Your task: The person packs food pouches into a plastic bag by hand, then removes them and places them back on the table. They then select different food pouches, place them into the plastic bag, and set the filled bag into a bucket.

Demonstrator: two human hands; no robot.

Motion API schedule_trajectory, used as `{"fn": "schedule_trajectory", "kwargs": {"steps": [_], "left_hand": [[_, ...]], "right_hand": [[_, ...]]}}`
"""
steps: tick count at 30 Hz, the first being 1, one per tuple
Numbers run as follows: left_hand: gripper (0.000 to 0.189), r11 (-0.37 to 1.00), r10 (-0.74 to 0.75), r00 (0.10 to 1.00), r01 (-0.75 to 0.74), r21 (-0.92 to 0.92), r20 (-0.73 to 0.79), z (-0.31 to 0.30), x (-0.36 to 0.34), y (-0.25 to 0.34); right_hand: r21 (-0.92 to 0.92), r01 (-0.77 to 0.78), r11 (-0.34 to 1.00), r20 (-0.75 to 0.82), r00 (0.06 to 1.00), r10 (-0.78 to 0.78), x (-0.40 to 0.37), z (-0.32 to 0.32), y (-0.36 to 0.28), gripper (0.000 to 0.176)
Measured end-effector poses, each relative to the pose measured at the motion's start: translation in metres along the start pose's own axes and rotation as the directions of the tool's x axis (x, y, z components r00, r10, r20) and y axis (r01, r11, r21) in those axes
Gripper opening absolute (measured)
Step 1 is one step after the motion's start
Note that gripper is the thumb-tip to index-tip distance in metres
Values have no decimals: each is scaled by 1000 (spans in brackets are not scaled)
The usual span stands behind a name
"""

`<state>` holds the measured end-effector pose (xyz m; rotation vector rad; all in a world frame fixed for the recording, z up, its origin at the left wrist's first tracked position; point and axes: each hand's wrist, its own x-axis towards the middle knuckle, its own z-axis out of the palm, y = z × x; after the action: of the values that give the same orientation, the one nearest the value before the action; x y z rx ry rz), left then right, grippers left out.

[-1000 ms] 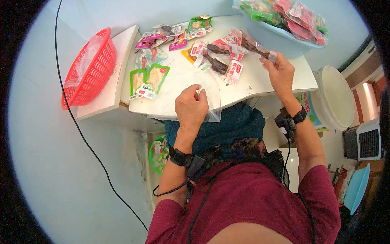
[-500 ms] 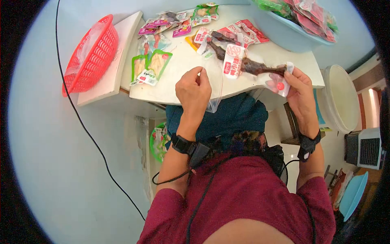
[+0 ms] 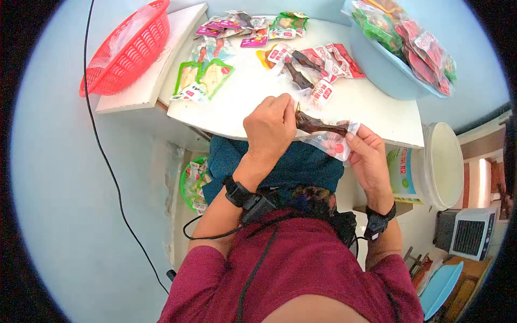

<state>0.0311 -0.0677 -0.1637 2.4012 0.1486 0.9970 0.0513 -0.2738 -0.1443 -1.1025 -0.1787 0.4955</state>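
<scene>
Between my two hands is a clear snack packet [image 3: 323,127] with a dark brown meat leg inside and a red dot on its right end. My right hand [image 3: 369,159] pinches that right end between thumb and fingers. My left hand [image 3: 271,126] is closed with its fingertips at the packet's left end, which they cover. Just beyond, on the white table [image 3: 250,81], lie similar dark leg packets [image 3: 299,74] with white-and-red labels and red packets [image 3: 344,60]. Left of them are green-edged packets [image 3: 215,78] of pale food, and purple-and-white packets [image 3: 254,39].
A red plastic basket [image 3: 129,51] stands on a white board at left. At right, a pale blue basin [image 3: 379,67] is heaped with packets, above a large white bucket [image 3: 445,167]. A green basket [image 3: 186,185] with packets sits below the table. A black cable [image 3: 102,156] hangs at left.
My right hand has brought the leg packet down and left, close to my left hand. My left fingers now meet its left end. The camera view has shifted.
</scene>
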Motion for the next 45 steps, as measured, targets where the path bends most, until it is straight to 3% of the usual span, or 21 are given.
{"fn": "schedule_trajectory", "kwargs": {"steps": [6,14,17,20,23,26,29,31,32,33,38,41,45], "left_hand": [[10,1000,8,1000,-9,-19,-21,-2,-1,1],[12,987,2,1000,1,-162,19,0,-7,21],[13,981,-42,996,56,-184,81,-4,-12,23],[15,978,0,999,10,-210,47,-2,-14,19],[15,973,13,999,-5,-232,31,-2,-14,13],[14,964,-26,999,37,-265,44,-1,-12,8],[14,947,-27,1000,29,-319,10,3,-11,4],[13,955,-36,999,42,-293,26,2,-10,4],[13,959,-41,999,49,-280,34,1,-10,3],[13,953,-49,999,53,-297,22,1,-9,2],[12,949,-33,999,23,-313,-26,3,-8,-2],[12,946,-56,995,28,-324,-78,5,-8,-5],[15,946,-95,995,80,-315,-33,0,-9,-8]], "right_hand": [[86,6,996,20,1000,-8,7,6,13,32],[238,-112,965,157,985,76,25,33,41,36],[192,-98,977,146,987,70,39,43,45,31],[134,-111,985,199,976,83,56,34,65,22],[221,-157,963,184,976,117,58,50,70,14],[186,-197,962,150,974,171,61,56,75,15],[-283,-7,959,136,990,47,68,54,89,16],[-567,120,815,161,986,-34,74,49,99,16],[-609,155,778,182,982,-52,76,49,102,17],[-649,189,737,203,976,-71,79,49,104,17],[-439,224,870,268,957,-111,88,47,108,17],[-658,148,739,224,975,4,75,56,81,14],[-600,-57,798,103,984,147,60,59,55,17]]}}
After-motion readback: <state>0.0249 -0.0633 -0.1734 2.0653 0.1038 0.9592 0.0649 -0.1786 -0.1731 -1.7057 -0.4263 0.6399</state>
